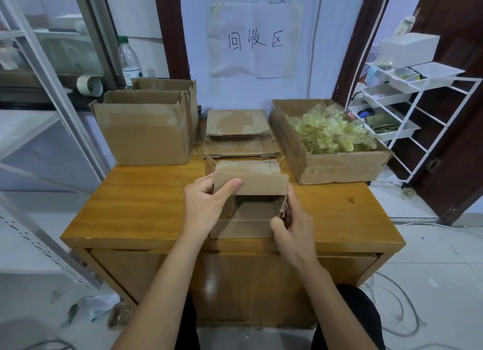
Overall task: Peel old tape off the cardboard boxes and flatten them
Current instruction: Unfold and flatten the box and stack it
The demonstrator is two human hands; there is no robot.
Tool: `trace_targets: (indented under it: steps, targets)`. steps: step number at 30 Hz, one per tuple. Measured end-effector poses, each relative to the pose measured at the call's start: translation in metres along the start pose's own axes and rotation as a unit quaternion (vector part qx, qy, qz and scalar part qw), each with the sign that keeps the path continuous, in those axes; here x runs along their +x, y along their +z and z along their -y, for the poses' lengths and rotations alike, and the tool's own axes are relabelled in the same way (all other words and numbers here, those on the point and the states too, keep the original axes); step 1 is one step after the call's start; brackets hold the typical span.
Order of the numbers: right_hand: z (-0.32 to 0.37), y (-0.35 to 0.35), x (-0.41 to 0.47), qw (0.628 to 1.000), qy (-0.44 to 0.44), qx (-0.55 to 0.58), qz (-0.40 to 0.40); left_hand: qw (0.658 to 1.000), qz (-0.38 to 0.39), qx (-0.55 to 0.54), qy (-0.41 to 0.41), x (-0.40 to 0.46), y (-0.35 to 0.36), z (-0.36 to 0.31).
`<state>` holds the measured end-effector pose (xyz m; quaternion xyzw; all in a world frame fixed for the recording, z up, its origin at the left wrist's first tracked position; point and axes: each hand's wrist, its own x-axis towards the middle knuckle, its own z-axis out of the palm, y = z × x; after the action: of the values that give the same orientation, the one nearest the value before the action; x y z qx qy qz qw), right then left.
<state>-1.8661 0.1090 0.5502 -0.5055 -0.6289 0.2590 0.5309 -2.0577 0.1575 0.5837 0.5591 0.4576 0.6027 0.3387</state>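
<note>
A small open cardboard box (257,183) lies on its side at the front middle of the wooden table (146,206), its open end facing me with flaps spread. My left hand (206,208) grips its left side, thumb across the top flap. My right hand (294,226) holds the right wall and lower flap. Behind it lies a stack of flattened boxes (239,132). To the right, a wide shallow box (337,164) holds a heap of crumpled yellowish tape (332,132).
Two upright open boxes (142,132) stand at the table's back left. A plastic bottle (129,60) and a tape roll (88,84) sit on the ledge behind them. A white wire rack (407,106) stands on the right. Cables lie on the floor.
</note>
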Motion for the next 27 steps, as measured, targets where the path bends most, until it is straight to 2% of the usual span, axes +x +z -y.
trace_targets:
  steps: [4,12,20,27]
  targets:
    - [-0.002,-0.002,0.0,1.0,-0.021,0.02,-0.004,1.0,0.006,-0.002,-0.007,-0.002,0.0,-0.003]
    - [-0.004,-0.004,0.001,0.999,-0.009,0.034,-0.008,1.0,0.007,-0.002,-0.025,-0.001,0.001,0.0]
    - [-0.009,-0.007,0.002,0.996,0.023,0.087,-0.027,0.999,-0.005,-0.001,-0.041,-0.002,0.001,-0.001]
    - [0.001,-0.011,0.008,0.994,0.048,0.094,-0.008,0.999,-0.006,0.004,-0.042,-0.002,0.003,-0.002]
